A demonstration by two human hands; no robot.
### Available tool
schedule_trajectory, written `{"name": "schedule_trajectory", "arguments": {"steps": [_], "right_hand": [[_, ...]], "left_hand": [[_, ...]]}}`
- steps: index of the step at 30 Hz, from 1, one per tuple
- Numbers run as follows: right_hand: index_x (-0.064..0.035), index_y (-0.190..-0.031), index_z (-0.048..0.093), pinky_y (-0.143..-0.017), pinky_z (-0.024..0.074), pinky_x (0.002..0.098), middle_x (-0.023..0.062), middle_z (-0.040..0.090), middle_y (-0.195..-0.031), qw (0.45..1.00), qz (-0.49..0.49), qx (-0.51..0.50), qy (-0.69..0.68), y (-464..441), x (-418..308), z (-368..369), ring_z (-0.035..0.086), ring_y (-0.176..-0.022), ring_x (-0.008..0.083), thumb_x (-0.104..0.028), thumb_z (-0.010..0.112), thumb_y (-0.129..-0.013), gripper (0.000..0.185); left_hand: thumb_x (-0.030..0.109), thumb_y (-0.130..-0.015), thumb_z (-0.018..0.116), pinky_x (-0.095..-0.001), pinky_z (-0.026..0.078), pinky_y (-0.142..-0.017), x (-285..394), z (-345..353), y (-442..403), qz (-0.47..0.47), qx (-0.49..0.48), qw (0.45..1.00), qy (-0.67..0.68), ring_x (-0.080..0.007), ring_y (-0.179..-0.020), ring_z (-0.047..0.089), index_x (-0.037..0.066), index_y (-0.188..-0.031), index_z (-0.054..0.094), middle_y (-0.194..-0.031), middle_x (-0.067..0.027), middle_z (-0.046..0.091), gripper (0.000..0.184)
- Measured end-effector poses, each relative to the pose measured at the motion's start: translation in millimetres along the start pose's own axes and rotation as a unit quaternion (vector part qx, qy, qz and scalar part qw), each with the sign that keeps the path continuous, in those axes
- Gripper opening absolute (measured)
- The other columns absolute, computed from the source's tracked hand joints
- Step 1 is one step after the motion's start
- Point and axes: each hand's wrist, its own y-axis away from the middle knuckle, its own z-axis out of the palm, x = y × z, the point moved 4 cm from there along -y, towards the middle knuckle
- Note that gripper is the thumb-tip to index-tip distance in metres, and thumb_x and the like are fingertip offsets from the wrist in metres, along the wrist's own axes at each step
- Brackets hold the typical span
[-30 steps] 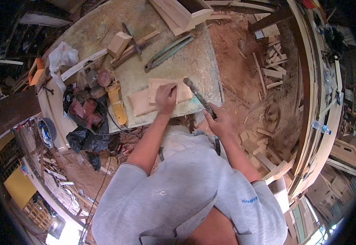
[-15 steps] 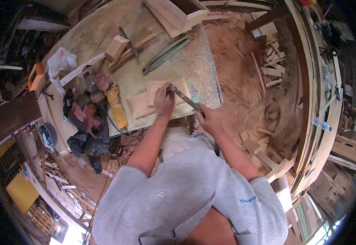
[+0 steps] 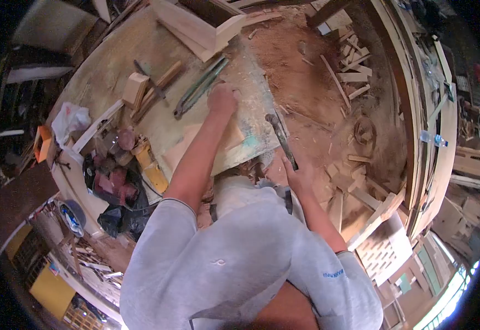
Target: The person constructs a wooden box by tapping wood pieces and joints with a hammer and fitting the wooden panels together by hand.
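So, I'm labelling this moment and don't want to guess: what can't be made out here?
All in the head view:
- Left hand: blurred, fingertips hidden behind the hand itself; whether it grips anything is unclear.
- Wooden pieces on the bench: partly hidden by the left forearm.
- Wooden box: cut off by the picture's top edge.
- Blue sleeve lettering: too small to read surely.
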Motion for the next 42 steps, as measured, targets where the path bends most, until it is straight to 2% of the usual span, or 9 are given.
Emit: {"name": "schedule_trajectory", "arguments": {"steps": [2,5,8,11,14,19,23,28,42], "right_hand": [[-0.0048,-0.131,0.073,-0.09,0.0572,0.0447,0.0232,0.077,-0.109,0.996,-0.038,0.065,0.039,10,15,-2,0.075,-0.102,0.0345,-0.038,0.075,-0.098,0.046],[-0.0054,-0.124,0.077,-0.076,0.0573,0.0439,0.0207,0.076,-0.092,0.996,0.084,0.037,0.008,22,23,-5,0.075,-0.082,0.0312,-0.039,0.077,-0.097,0.043],[-0.0051,-0.118,0.079,-0.071,0.056,0.0427,0.0189,0.075,-0.085,0.996,0.071,0.049,0.01,21,25,-3,0.073,-0.074,0.0296,-0.039,0.077,-0.097,0.04],[-0.0046,-0.118,0.078,-0.071,0.0561,0.0431,0.0191,0.074,-0.084,0.997,0.068,0.034,0.008,19,19,-3,0.073,-0.074,0.0297,-0.039,0.077,-0.097,0.041],[-0.0048,-0.12,0.077,-0.072,0.0564,0.043,0.0195,0.074,-0.085,0.998,0.055,0.01,0.003,18,20,8,0.073,-0.075,0.03,-0.039,0.077,-0.097,0.041],[-0.0062,-0.124,0.077,-0.077,0.058,0.0425,0.0212,0.076,-0.091,1.0,-0.005,-0.024,0.013,15,21,23,0.075,-0.084,0.0338,-0.039,0.076,-0.098,0.042],[-0.013,-0.148,0.062,-0.101,0.0554,0.0468,0.021,0.075,-0.125,0.985,0.08,-0.15,0.028,10,19,26,0.072,-0.115,0.0386,-0.045,0.067,-0.103,0.056],[-0.0137,-0.146,0.064,-0.099,0.0565,0.0447,0.0203,0.076,-0.124,0.974,0.1,-0.201,-0.012,3,1,21,0.073,-0.117,0.0363,-0.047,0.068,-0.102,0.056],[-0.0078,-0.132,0.071,-0.091,0.0584,0.0449,0.0218,0.076,-0.116,0.99,-0.034,-0.134,-0.001,6,10,10,0.075,-0.107,0.0366,-0.034,0.077,-0.098,0.044]], "left_hand": [[0.026,-0.09,0.07,-0.0497,0.059,-0.09,-4,16,-8,-0.004,-0.033,0.999,-0.023,-0.0401,-0.102,0.073,0.006,-0.099,0.08,-0.108,-0.0201,0.075,0.023],[0.025,-0.091,0.071,-0.0498,0.059,-0.091,5,10,-7,-0.027,-0.024,0.999,-0.034,-0.0405,-0.103,0.073,0.006,-0.098,0.08,-0.108,-0.0201,0.076,0.023],[0.025,-0.09,0.071,-0.0507,0.059,-0.091,14,4,-9,-0.05,-0.065,0.995,-0.056,-0.0404,-0.103,0.073,0.007,-0.106,0.078,-0.11,-0.0209,0.076,0.025],[0.023,-0.093,0.07,-0.0509,0.059,-0.088,10,7,-7,-0.055,-0.04,0.996,-0.058,-0.041,-0.101,0.073,0.007,-0.117,0.074,-0.108,-0.0222,0.075,0.029],[0.022,-0.096,0.066,-0.0493,0.057,-0.08,29,-46,38,0.012,0.098,0.982,0.16,-0.0389,-0.085,0.071,0.005,-0.11,0.075,-0.099,-0.0205,0.075,0.023],[0.016,-0.097,0.075,-0.0369,0.057,-0.077,18,-74,153,0.032,0.2,0.953,0.227,-0.0224,-0.086,0.073,0.003,-0.115,0.073,-0.101,-0.0132,0.077,0.022],[0.006,-0.096,0.076,-0.0359,0.059,-0.082,-20,-47,225,-0.05,0.232,0.944,0.229,-0.0242,-0.089,0.075,0.004,-0.117,0.075,-0.103,-0.0137,0.077,0.021],[0.006,-0.094,0.078,-0.0371,0.059,-0.084,-31,-33,241,-0.095,0.265,0.928,0.244,-0.0268,-0.091,0.074,0.005,-0.112,0.074,-0.103,-0.0128,0.077,0.018],[0.005,-0.086,0.081,-0.0425,0.054,-0.088,-25,-21,233,0.091,0.27,0.955,0.087,-0.0318,-0.093,0.068,0.008,-0.106,0.074,-0.098,-0.0091,0.075,0.021]]}}
